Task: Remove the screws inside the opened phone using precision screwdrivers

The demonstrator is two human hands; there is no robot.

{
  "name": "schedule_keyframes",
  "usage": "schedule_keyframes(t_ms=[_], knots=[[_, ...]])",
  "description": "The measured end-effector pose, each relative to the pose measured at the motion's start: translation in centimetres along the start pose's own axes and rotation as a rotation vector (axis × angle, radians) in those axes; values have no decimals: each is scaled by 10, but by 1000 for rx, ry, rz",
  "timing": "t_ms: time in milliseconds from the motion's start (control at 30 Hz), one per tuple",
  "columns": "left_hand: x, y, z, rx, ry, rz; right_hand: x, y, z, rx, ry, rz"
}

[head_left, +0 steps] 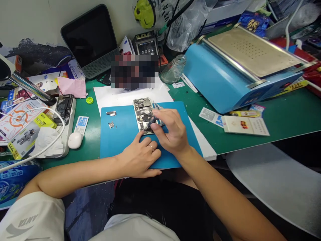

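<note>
An opened smartphone (143, 106) with bare internal parts lies on a blue mat (115, 142). My right hand (173, 129) pinches a small dark screwdriver (151, 121), its lower end over the phone's bottom half. Thin metal tips, perhaps tweezers (155, 105), show behind the fingers; I cannot tell whether the hand holds them too. My left hand (141, 154), with a ring on one finger, rests on the mat, index fingertip touching the phone's bottom edge. Its thumb stretches out and nothing is in it. Left of the phone lie small metal parts (111, 113) and tiny pieces (111, 125).
White paper (112, 95) lies under the mat. A blue machine with a metal plate (250, 50) stands at right, beside a glass jar (174, 68). At left are a white earbud case (75, 140), another opened device (64, 108), a lamp and a white cable (59, 134).
</note>
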State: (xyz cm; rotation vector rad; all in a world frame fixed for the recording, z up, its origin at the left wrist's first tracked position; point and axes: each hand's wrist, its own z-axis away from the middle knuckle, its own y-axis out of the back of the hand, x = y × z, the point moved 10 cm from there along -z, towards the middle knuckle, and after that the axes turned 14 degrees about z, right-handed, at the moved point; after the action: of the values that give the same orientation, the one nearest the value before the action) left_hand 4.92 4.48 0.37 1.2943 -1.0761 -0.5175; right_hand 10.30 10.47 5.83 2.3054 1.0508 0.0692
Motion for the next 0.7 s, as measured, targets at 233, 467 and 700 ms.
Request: schedule_keyframes(t_ms=[233, 467, 700], knots=[[1, -1, 2, 13, -13, -7, -1, 0, -1, -15, -15, -101], [1, 0, 2, 3, -10, -8, 3, 0, -2, 11, -42, -41], [0, -1, 3, -6, -3, -8, 6, -2, 2, -23, -73, -119]])
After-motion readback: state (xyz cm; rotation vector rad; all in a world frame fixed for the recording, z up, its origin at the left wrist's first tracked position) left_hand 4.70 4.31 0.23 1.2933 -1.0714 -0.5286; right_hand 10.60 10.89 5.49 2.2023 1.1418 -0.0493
